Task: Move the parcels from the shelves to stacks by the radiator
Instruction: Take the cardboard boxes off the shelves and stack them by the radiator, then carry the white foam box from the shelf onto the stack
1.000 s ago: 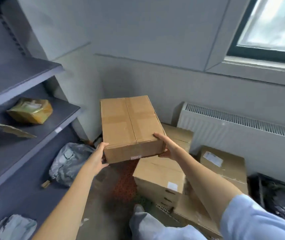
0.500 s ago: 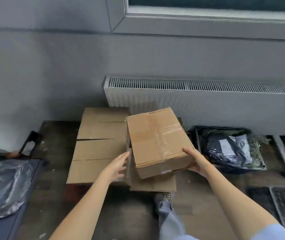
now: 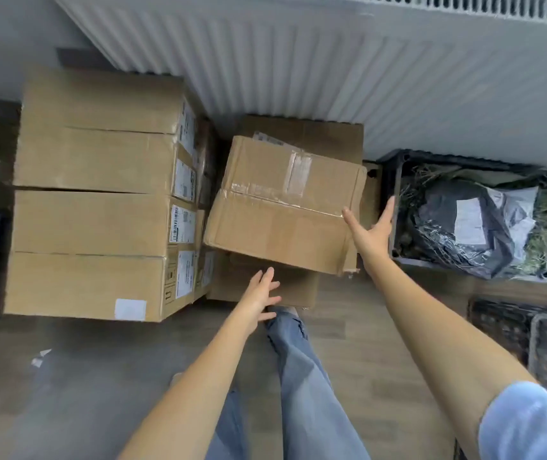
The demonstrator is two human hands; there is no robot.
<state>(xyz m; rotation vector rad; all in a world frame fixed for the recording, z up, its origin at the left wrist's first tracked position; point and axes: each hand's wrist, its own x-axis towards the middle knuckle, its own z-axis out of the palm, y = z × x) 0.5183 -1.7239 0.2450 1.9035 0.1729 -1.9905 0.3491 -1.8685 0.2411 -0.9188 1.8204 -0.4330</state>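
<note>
I am looking straight down at the floor in front of a white ribbed radiator (image 3: 348,61) that runs across the top of the view. A taped brown cardboard parcel (image 3: 282,207) lies tilted on top of a lower stack of flat cardboard boxes (image 3: 302,131) just below the radiator, its near edge overhanging the box beneath it. My left hand (image 3: 260,298) is stretched out with the fingers straight and spread, just below the parcel's near edge; I cannot tell whether the fingertips touch the cardboard. My right hand (image 3: 370,232) is also released, fingers spread wide, at the parcel's right near corner, with the thumb against or just beside the cardboard. Neither hand grasps anything. To the left of the parcel stands a taller stack of large brown boxes (image 3: 96,197), side by side, with white shipping labels on the faces that look toward the parcel. To the right, a dark plastic crate (image 3: 395,180) sits under the radiator and holds a black plastic mailer bag (image 3: 448,227) with a white label, along with some dry plant stalks. Further right and nearer to me lie dark mesh trays (image 3: 511,327) on the wooden floor. My legs in light blue jeans (image 3: 302,376) show between my bare forearms, and a pale blue sleeve (image 3: 531,423) covers my right upper arm.
</note>
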